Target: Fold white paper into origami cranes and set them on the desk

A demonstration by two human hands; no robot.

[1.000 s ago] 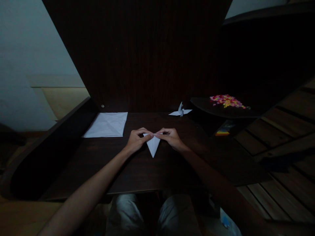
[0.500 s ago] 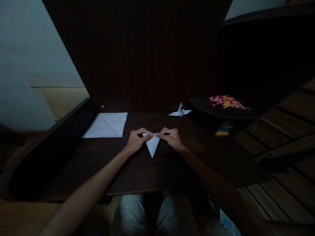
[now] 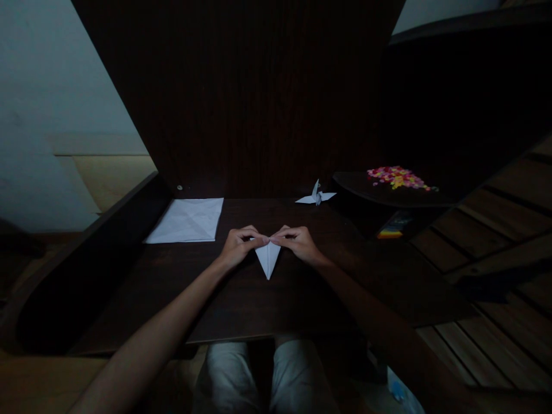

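A piece of folded white paper, kite-shaped with its long point toward me and a crease down its middle, is between my hands over the dark desk. My left hand pinches its upper left edge, thumb on top. At the upper right edge my right hand grips it the same way, the two thumbs almost meeting at the top. The fingers hide the paper's far edge. Beyond my right hand a finished paper crane stands with wings spread.
A stack of creased white paper sheets lies at the desk's left rear. On a low curved shelf at the right is a heap of small pink, red and yellow pieces. A dark side panel borders the desk on the left.
My thumbs have come closer together over the top of the folded paper, the right hand shifting slightly left. The paper sits slightly lower in view.
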